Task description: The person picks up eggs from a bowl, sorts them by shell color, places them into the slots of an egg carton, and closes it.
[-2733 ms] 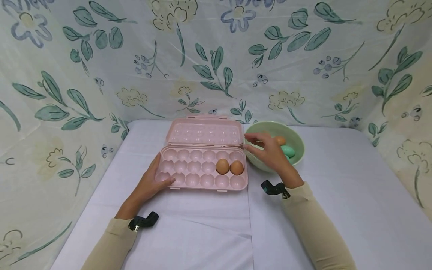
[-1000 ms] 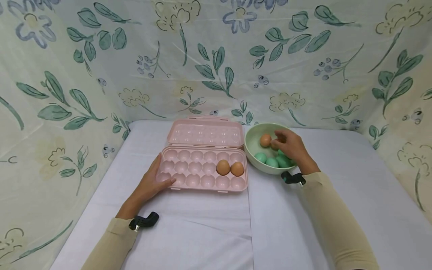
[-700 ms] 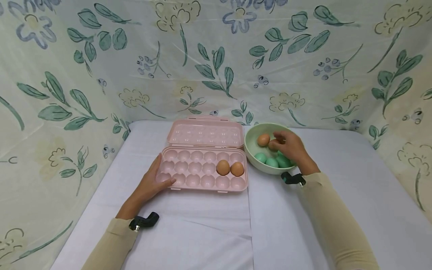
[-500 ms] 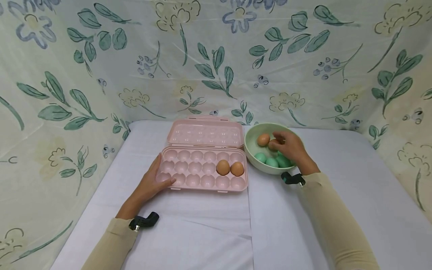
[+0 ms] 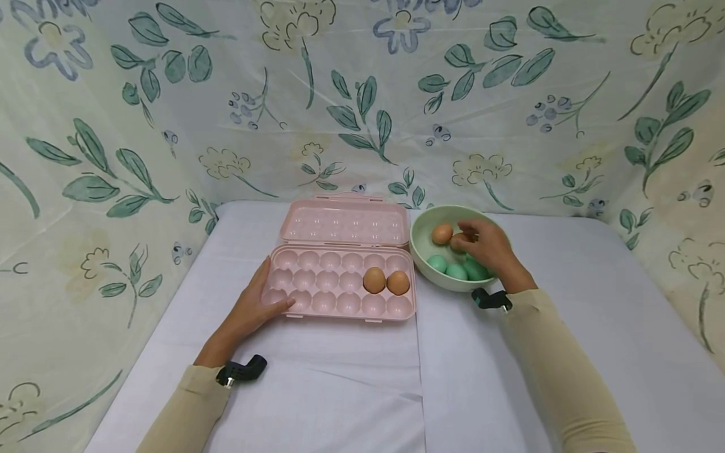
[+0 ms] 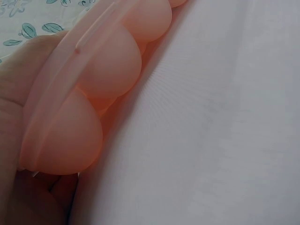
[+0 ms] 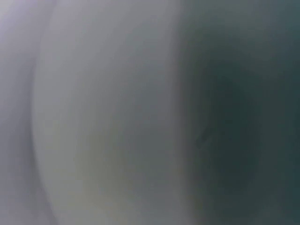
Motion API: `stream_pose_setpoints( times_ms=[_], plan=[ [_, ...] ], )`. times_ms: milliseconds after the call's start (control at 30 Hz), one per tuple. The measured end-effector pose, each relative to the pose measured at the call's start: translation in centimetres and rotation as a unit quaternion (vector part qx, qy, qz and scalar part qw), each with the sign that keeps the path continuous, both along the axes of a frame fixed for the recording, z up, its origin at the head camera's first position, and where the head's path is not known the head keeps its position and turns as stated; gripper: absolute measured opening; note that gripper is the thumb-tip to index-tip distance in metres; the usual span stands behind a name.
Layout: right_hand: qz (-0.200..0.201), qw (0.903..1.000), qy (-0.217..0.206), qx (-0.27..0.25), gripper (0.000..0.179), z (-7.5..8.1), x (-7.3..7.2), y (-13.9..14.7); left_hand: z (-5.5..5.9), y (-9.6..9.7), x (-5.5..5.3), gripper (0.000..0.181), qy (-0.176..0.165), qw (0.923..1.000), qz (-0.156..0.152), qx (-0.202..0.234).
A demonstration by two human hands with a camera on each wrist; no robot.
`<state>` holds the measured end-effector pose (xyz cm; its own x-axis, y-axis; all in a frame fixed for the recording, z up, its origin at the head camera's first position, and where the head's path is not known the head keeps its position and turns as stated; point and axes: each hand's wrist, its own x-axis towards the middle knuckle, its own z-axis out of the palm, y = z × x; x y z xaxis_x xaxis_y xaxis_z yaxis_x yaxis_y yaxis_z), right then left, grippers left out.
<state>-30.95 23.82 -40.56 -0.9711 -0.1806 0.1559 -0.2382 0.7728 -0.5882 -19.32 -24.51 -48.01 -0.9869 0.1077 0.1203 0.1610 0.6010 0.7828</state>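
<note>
My left hand (image 5: 252, 306) grips the left end of a pink egg carton (image 5: 334, 318), its thumb over the near corner. In the left wrist view the rounded undersides of the carton's cups (image 6: 110, 61) show beside the thumb. Two brown eggs (image 5: 374, 280) sit side by side in the middle row, at the right end. Inside the light green bowl (image 5: 421, 236), my right hand (image 5: 487, 245) has its thumb and fingers around a brown egg (image 5: 457, 242), partly hidden by them. Another brown egg (image 5: 442, 234) lies just left of it. The right wrist view is a blur.
Several green eggs (image 5: 456, 271) lie in the near part of the bowl, under and beside my right hand. The carton's lid (image 5: 345, 220) lies folded back behind its base, close to the bowl's left rim. A white cloth (image 5: 340, 390) covers the table, with a floral curtain (image 5: 362, 94) behind.
My right hand has moved from the bowl's left rim rightward, down to a brown egg inside. The other brown egg shifted slightly left, then stayed still. My left hand keeps its place on the carton.
</note>
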Motion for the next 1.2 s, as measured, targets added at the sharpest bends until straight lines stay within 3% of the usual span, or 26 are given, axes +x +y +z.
stream_pose_setpoints(
  times_ms=[433,1200],
  plan=[
    [0.010,0.9998,0.012,0.011,0.048,-0.22,-0.15,0.04,-0.02,-0.05,-0.01,0.116,-0.003,1.0000,0.002,0.001],
    [0.037,0.9986,-0.014,0.037,0.046,-0.11,-0.22,-0.25,0.12,0.05,-0.05,0.116,0.001,1.0000,0.000,0.009]
  ],
)
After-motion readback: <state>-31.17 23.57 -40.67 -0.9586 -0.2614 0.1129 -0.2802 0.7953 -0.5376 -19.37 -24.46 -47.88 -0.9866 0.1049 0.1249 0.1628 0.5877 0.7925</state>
